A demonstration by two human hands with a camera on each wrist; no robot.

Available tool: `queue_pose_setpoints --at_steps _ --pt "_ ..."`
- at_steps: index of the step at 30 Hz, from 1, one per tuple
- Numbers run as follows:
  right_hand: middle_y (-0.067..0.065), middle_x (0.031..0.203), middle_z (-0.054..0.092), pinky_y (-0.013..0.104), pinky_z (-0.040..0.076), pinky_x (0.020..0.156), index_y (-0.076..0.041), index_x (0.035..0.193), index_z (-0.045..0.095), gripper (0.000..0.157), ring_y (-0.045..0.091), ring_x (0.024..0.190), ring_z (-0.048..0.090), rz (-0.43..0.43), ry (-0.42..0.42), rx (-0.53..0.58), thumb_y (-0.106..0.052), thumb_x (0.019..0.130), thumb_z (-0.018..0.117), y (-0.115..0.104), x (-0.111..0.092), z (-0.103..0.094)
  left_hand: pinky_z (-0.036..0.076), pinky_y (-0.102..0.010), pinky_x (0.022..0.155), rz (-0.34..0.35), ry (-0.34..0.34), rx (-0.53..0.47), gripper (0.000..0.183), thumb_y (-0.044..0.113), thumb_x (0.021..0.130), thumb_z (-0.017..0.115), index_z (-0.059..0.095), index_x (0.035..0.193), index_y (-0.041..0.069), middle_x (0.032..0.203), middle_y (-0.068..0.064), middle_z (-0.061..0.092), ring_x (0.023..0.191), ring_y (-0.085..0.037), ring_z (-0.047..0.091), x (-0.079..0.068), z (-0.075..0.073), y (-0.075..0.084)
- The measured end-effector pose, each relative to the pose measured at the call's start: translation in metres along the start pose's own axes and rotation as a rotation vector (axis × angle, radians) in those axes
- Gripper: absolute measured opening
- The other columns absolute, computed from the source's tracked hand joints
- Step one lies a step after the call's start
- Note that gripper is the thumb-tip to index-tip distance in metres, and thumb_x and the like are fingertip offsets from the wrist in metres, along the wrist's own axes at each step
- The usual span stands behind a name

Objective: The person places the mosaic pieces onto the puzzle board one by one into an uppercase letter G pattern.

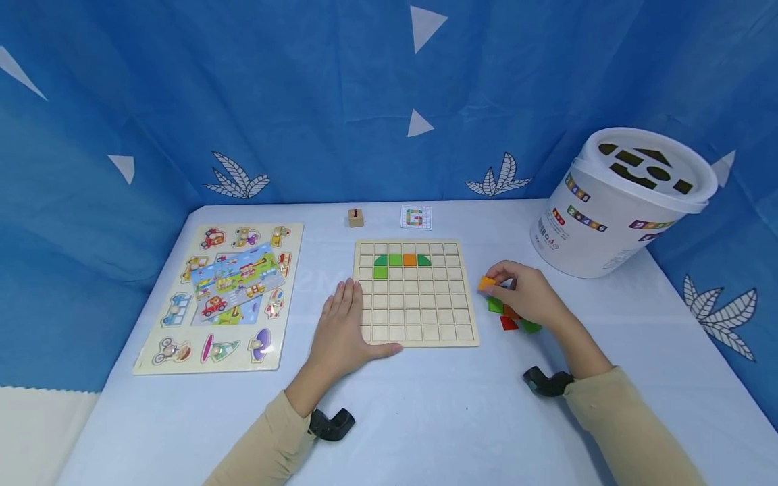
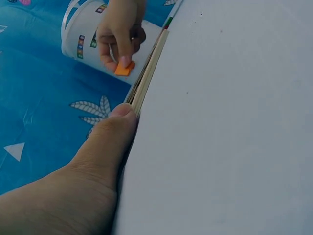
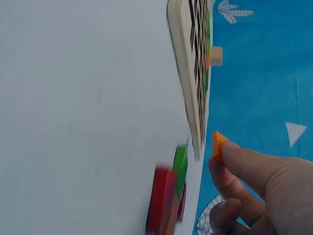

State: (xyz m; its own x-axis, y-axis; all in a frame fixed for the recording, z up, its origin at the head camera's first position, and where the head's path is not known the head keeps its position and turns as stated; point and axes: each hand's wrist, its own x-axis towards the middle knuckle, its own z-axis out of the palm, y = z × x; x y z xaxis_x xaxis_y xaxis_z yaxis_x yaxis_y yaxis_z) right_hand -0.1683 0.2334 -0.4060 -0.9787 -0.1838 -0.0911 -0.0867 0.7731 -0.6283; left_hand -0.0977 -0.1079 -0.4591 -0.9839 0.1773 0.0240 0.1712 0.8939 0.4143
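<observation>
In the head view a wooden grid board (image 1: 420,293) lies mid-table, with green and orange tiles (image 1: 396,260) in its upper cells. My left hand (image 1: 346,331) rests at the board's lower left corner, fingers straight along the left side and thumb by the near edge. Right of the board, my right hand (image 1: 527,293) pinches an orange tile (image 1: 487,282) between thumb and finger. The right wrist view shows this orange tile (image 3: 218,146) raised off the table. Below that hand lie loose green and red tiles (image 1: 508,323), partly hidden by it.
Behind the board are a small wooden cube (image 1: 355,218) and a pattern card (image 1: 416,217). On the left lies a knobbed puzzle board (image 1: 148,351) with picture cards (image 1: 237,287) on it. A white bucket (image 1: 583,229) with a shape-hole lid stands at the back right.
</observation>
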Motion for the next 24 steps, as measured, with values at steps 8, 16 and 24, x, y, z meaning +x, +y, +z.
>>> queue_pose_setpoints --at_steps 8,16,24 --pt "0.002 0.095 0.066 0.027 0.044 0.057 -0.019 0.106 0.066 0.019 0.022 0.074 0.052 -0.082 -0.051 0.054 -0.024 0.090 0.074 -0.032 0.013 0.031 0.010 -0.049 0.126 0.004 -0.021 -0.003 0.142 0.087 0.062 0.065 0.010 0.157 -0.002 0.166 -0.018 0.009 0.156 -0.031 0.004 0.001 -0.001 -0.001" --pt "0.000 0.092 0.063 0.027 0.046 0.060 -0.021 0.103 0.066 0.017 0.021 0.069 0.053 -0.143 -0.101 0.122 -0.025 0.090 0.074 -0.061 0.030 0.059 0.009 -0.049 0.126 0.017 -0.029 -0.009 0.141 0.086 0.062 0.068 0.013 0.157 -0.003 0.166 -0.019 0.012 0.156 -0.031 0.006 0.001 -0.004 -0.001" --pt "-0.001 0.090 0.064 0.029 0.048 0.064 -0.022 0.101 0.067 0.015 0.019 0.072 0.055 -0.174 -0.140 0.145 -0.025 0.089 0.075 -0.084 0.049 0.082 0.010 -0.046 0.127 0.019 -0.042 -0.008 0.144 0.089 0.058 0.067 0.015 0.157 -0.002 0.166 -0.018 0.013 0.156 -0.029 0.006 0.002 -0.005 -0.005"
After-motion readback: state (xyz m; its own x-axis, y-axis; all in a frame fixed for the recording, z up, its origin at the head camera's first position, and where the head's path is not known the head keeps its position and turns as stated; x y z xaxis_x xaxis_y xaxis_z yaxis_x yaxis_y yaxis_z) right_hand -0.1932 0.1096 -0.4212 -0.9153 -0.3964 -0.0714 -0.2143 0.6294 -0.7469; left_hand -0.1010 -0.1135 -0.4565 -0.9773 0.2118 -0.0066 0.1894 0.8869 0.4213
